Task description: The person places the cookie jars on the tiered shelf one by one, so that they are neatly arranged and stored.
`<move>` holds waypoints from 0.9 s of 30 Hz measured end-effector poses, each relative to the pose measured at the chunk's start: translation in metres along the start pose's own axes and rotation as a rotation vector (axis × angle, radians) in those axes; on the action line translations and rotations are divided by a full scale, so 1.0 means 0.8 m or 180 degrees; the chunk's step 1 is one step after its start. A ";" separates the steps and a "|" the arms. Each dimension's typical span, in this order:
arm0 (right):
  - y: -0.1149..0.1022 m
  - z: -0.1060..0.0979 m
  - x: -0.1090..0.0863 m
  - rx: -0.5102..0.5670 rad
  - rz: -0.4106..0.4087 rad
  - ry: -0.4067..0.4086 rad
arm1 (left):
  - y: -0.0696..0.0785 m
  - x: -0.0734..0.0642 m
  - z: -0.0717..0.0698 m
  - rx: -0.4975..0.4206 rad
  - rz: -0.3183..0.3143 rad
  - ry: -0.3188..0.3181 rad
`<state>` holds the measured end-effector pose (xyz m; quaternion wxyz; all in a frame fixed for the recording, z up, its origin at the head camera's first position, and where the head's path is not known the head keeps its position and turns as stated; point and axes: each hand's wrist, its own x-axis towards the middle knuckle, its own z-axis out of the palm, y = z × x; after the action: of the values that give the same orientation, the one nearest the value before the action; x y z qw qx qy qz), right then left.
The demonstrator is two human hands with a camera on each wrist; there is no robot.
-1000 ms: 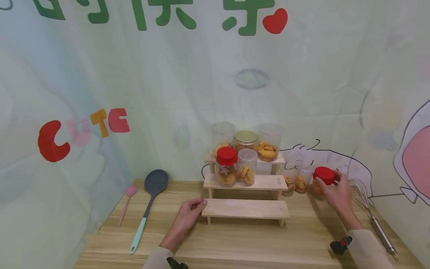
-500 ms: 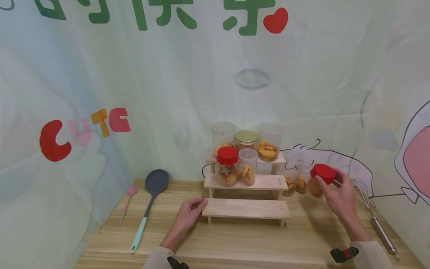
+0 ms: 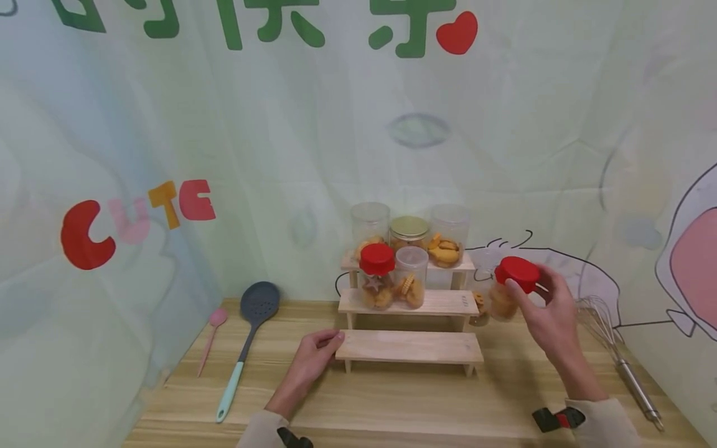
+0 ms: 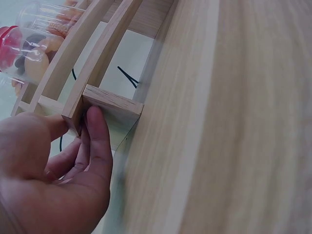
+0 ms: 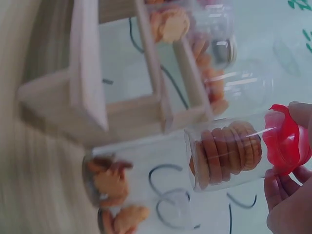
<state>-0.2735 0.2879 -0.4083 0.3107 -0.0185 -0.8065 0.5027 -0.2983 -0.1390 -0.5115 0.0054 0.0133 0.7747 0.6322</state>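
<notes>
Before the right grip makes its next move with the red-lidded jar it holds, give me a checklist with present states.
1. Right grip holds the held jar by its red lid: ok.
2. Held jar clear of the table: ok.
3. Held jar upright: not ok, it tilts.
4. Red lid tightly closed: cannot tell.
5. Left grip holds the bottom tier at its end: ok.
6. Red-topped jar and clear jar upright on middle tier: ok.

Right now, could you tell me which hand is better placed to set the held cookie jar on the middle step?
Likely the right hand, which holds that jar by its red lid; the left hand pinches the bottom step at its left end.
</notes>
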 end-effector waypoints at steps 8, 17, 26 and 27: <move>-0.022 0.029 -0.005 0.0224 -0.0199 -0.0207 | -0.001 0.001 -0.001 -0.0010 0.0034 -0.0043; -0.030 0.071 -0.002 0.0500 -0.0050 -0.0465 | -0.002 0.002 -0.001 0.0021 0.0024 -0.0034; -0.027 0.110 -0.006 0.0654 -0.0053 -0.0355 | -0.001 0.002 -0.001 0.0015 0.0021 -0.0050; -0.025 0.112 -0.008 0.0665 -0.0053 -0.0320 | -0.001 0.002 -0.001 0.0011 0.0023 -0.0055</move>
<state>-0.3092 0.2046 -0.4219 0.2743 0.0460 -0.7643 0.5818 -0.3002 -0.1401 -0.5124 0.0097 0.0215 0.7757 0.6307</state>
